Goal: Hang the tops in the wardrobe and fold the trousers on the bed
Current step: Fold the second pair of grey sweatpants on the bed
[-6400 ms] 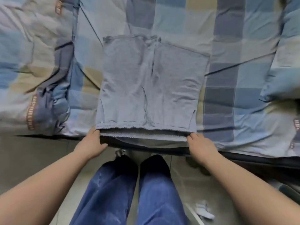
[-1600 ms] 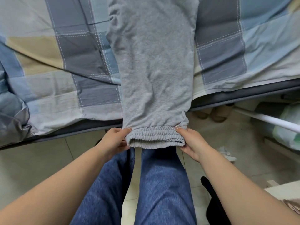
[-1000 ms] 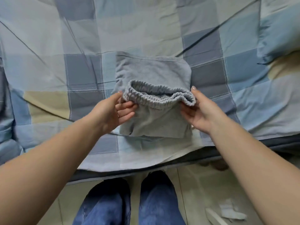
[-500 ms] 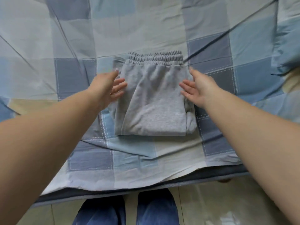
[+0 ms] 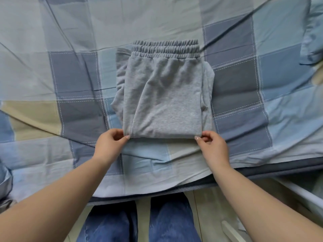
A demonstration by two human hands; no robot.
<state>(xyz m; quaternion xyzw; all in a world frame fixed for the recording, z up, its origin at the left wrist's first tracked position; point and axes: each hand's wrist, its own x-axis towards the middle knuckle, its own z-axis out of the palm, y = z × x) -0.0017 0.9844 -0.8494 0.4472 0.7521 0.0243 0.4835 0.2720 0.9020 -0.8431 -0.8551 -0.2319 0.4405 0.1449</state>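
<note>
At the near edge of the bed [image 5: 174,172], the person stands with both legs in blue jeans [image 5: 139,222] on a pale tiled floor [image 5: 206,206]. A white rail [image 5: 300,193] runs to the right of the jeans, just below the bed edge. Both bare forearms reach forward over the bed edge.

The bed is covered by a checked sheet [image 5: 70,75] in blue, grey-blue, pale blue and beige squares with white stitched lines; it is creased, and its near hem hangs over a dark mattress edge.

On the sheet, beyond the bed edge and roughly central, lie the grey trousers [image 5: 164,102], folded into a compact rectangle of several layers. The fabric is a soft grey jersey with a fine marl texture.
- Near fold edge: straight and rounded, facing the bed edge.
- Upper layer: slightly narrower than the layers beneath, which protrude on both sides.
- Surface: a few shallow diagonal creases on the left half.
- Far end: the gathered elastic waistband [image 5: 166,48], ribbed in rows, lies farthest from the bed edge.

The left hand [image 5: 110,145] pinches the near left corner of the fold between thumb and fingers. The right hand [image 5: 213,147] pinches the near right corner in the same manner. The hands are apart, one at each corner, both closed on the fabric.

Beyond the trousers to the right, a pale blue pillow [image 5: 312,32] shows at the picture's edge.
</note>
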